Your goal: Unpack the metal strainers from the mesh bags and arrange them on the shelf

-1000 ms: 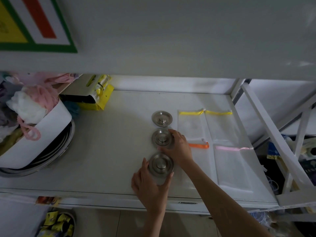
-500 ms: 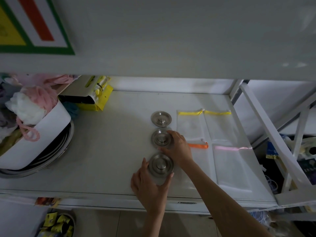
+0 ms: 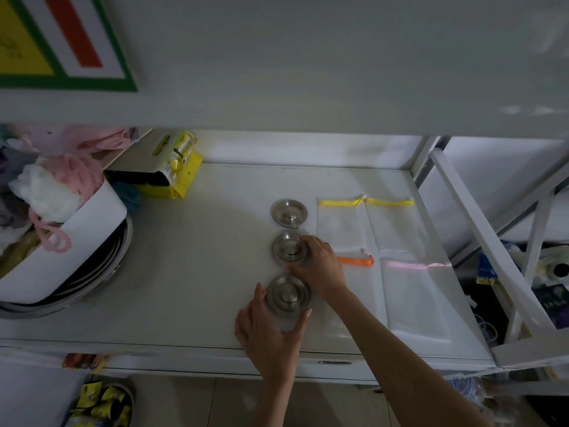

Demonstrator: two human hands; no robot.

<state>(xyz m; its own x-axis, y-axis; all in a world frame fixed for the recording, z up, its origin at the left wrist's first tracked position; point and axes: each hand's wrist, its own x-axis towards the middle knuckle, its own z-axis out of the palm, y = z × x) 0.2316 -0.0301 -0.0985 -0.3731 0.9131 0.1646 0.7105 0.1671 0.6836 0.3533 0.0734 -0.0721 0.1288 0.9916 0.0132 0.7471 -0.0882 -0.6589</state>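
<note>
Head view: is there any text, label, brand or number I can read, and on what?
No text can be read.
Sign at upper left: coloured stripes and faint marks, illegible.
Yellow package at the shelf back: print too blurred.
Small tag on the shelf front edge: too small.
Packets on the floor: blurred.

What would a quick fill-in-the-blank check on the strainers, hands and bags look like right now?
1. ____ metal strainers stand in a row on the shelf.
2. The left hand cups the ____ strainer.
3. The right hand touches the ____ strainer.
4. The empty mesh bags lie to the ____ of the row.

Missing words: three; nearest; middle; right
</note>
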